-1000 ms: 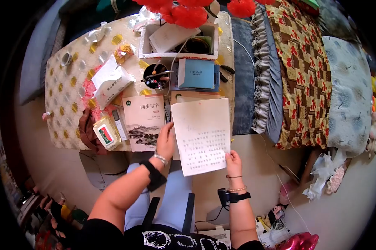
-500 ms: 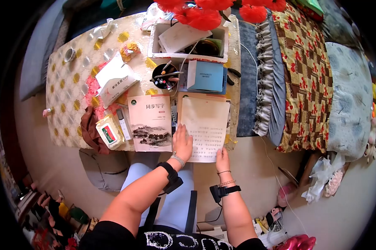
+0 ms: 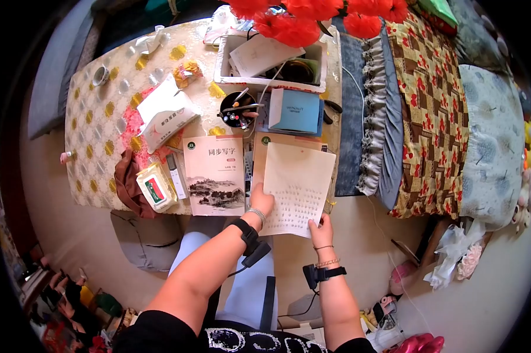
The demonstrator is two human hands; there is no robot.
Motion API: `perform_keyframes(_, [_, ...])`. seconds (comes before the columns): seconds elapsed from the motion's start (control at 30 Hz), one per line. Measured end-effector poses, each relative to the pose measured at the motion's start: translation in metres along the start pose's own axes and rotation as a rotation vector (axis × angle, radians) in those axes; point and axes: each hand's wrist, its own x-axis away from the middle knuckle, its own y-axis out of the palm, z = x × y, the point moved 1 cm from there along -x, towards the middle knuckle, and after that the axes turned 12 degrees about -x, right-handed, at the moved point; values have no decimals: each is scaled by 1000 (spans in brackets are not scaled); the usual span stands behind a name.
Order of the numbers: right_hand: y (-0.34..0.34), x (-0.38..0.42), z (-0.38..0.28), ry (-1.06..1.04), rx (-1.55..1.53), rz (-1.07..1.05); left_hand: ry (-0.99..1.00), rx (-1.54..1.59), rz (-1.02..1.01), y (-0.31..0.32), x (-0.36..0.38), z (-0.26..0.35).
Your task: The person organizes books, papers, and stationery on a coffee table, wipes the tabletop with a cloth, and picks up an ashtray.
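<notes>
A cream sheet of paper with rows of handwriting on its lower half lies slightly turned over a tan-covered book, whose top and left edges show. My left hand is closed at the sheet's left edge, its fingertips partly hidden. At the lower right corner, my right hand pinches the sheet, thumb on top. Left of these lies a pink copybook with a landscape drawing and Chinese title. Beyond the sheet stand a blue box and a black pen cup.
A white box with odds and ends stands at the back under red flowers. A tissue pack, a wet-wipe pack and a brown cloth lie to the left. Black-handled pliers rest near the table's right edge.
The sheet has shifted right and tilted, uncovering more of the book below. My left hand has gone from lying flat to closing at its edge; my right hand moved slightly right and nearer me.
</notes>
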Motion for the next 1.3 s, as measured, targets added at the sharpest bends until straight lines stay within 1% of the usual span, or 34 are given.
perform_keyframes(0.03, [0, 6, 2, -106, 71, 38, -2, 3, 4, -1, 8, 0])
perform_keyframes(0.07, [-1, 12, 4, -107, 70, 29, 52, 30, 12, -2, 20, 1])
perform_keyframes(0.1, [-3, 21, -4, -63, -20, 38, 107, 54, 24, -10, 36, 8])
perform_keyframes(0.13, [-2, 31, -14, -18, -111, 46, 104, 51, 35, -18, 50, 10])
perform_keyframes(0.17, [3, 41, -25, -9, -340, 55, 220, 221, 70, -26, 64, 12])
perform_keyframes(0.2, [10, 48, -47, -13, -348, 45, 340, 391, 104, -34, 75, 13])
perform_keyframes(0.27, [25, 64, -89, 94, -1072, -148, 458, 382, 29, -66, 89, -2])
perform_keyframes(0.3, [37, 70, -96, -40, -889, -228, 485, 760, -169, -95, 101, 14])
perform_keyframes(0.33, [51, 76, -101, -173, -701, -300, 625, 522, -76, -123, 114, 23])
perform_keyframes(0.37, [66, 70, -99, -186, -618, -333, 687, 436, -19, -144, 113, 16])
perform_keyframes(0.4, [85, 65, -107, -266, -571, -352, 747, 346, 35, -165, 112, 9])
perform_keyframes(0.47, [122, 61, -127, -455, -378, -410, 701, 364, 118, -197, 115, -1])
perform_keyframes(0.5, [141, 57, -128, -460, -375, -422, 660, 330, 172, -209, 117, -5])
perform_keyframes(0.53, [158, 54, -127, -460, -370, -435, 680, 360, 172, -219, 105, -19])
perform_keyframes(0.6, [188, 36, -108, -455, -349, -443, 649, 500, 220, -220, 85, -43])
perform_keyframes(0.63, [199, 26, -98, -459, -327, -410, 664, 453, 272, -218, 69, -61])
perform_keyframes(0.67, [206, 20, -93, -465, -305, -377, 578, 366, 296, -214, 45, -91])
perform_keyframes(0.7, [209, 23, -102, -588, -160, -323, 473, 463, 273, -210, 34, -102])
perform_keyframes(0.73, [212, 23, -106, -795, -58, -320, 366, 561, 248, -206, 30, -100])
perform_keyframes(0.77, [214, 26, -107, -743, -100, -336, 252, 872, 186, -205, 29, -101])
perform_keyframes(0.8, [213, 31, -107, -687, -137, -349, 469, 446, 355, -203, 34, -88])
perform_keyframes(0.83, [213, 34, -108, -628, -148, -301, 386, 591, 287, -208, 38, -84])
perform_keyframes(0.87, [212, 35, -101, -525, -275, -328, 307, 734, 221, -213, 38, -82])
perform_keyframes(0.9, [209, 37, -106, -490, -289, -365, 529, 490, 317, -216, 37, -80])
perform_keyframes(0.93, [207, 38, -112, -456, -306, -406, 451, 534, 261, -217, 38, -82])
perform_keyframes(0.97, [209, 43, -116, -440, -353, -379, 537, 498, 247, -221, 37, -82])
perform_keyframes(1.0, [211, 42, -117, -484, -353, -358, 617, 455, 229, -224, 41, -77])
perform_keyframes(1.03, [212, 39, -114, -470, -370, -340, 506, 534, 225, -222, 44, -75])
perform_keyframes(1.07, [213, 36, -111, -455, -384, -323, 475, 535, 206, -219, 33, -90])
perform_keyframes(1.1, [215, 33, -104, -394, -484, -318, 404, 631, 197, -216, 31, -92])
perform_keyframes(1.13, [216, 28, -98, -520, -384, -301, 339, 730, 189, -214, 27, -92])
perform_keyframes(1.2, [220, 29, -93, -504, -448, -281, 359, 705, 182, -214, 26, -93])
perform_keyframes(1.23, [218, 31, -95, -502, -444, -281, 381, 641, 188, -213, 27, -92])
perform_keyframes(1.3, [212, 36, -103, -542, -411, -332, 423, 542, 192, -212, 30, -88])
